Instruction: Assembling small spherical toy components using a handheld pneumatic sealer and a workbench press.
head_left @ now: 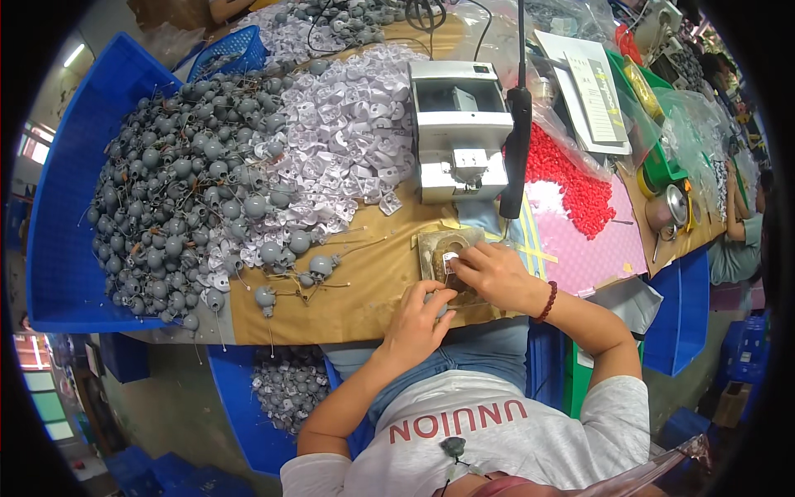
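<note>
My left hand [418,319] is closed in a pinch at the table's front edge, with a sliver of a grey ball-shaped part [444,311] showing beside its fingertips. Just right of it, my right hand [498,277] has its fingers pressed together on a small white plastic piece [450,259]. Both hands meet over a worn, block-like fixture [428,245] with a dark hollow, and the fingers hide much of it. Several grey ball-shaped parts with thin wires [320,265] lie on the brown table covering to the left.
A white machine [464,132] stands behind the fixture, beside a hanging black tool [517,141]. Left are a heap of grey parts [178,174], white pieces [348,124] and a blue bin [62,224]. Right lie red pieces [575,186] on pink foam [600,257] and a metal can [667,209].
</note>
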### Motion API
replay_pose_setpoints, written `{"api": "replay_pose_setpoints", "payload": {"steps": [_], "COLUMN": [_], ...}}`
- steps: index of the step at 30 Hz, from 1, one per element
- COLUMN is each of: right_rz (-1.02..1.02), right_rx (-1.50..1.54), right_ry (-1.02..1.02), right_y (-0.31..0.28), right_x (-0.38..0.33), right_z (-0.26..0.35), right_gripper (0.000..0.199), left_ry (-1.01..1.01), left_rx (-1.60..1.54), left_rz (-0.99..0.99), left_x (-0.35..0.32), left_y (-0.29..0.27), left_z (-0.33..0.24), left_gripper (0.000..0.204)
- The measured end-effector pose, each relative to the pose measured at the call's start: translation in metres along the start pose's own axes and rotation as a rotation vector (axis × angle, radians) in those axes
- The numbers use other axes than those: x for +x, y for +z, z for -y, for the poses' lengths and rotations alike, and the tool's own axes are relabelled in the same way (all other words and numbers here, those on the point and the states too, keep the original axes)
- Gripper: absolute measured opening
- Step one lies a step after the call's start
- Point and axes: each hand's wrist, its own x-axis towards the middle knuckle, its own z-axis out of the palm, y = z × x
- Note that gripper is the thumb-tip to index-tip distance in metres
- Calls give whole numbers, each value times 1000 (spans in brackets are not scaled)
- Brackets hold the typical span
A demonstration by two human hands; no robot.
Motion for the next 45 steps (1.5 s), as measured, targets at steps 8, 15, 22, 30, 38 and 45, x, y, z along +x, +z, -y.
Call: {"api": "replay_pose_setpoints", "payload": {"steps": [8,15,22,30,38,45], "right_rz": [76,-116,-104,-363,-269,-154], "right_rx": [-80,381,382,1467,1834,1970], "right_ry": [-54,284,333,858,769,698], "right_y": [-8,-31,4,8,-4,-12], "right_x": [-5,-30,-62,-34,-8,-2], "right_z": [14,-21,-37,-32,-28,-28], "right_gripper": [37,44,34,23,28,36], "left_ry": [16,97,158,170,161,169], "left_rx": [361,547,537,507,473,500], "left_rz": [-88,-44,-58,-54,-63,-65], "left_x": [11,24,25,25,25,23], "left_y": [-1,17,20,18,18,16], "left_z": [5,8,18,23,24,23], "left_gripper": [42,54,49,48,48,46]}}
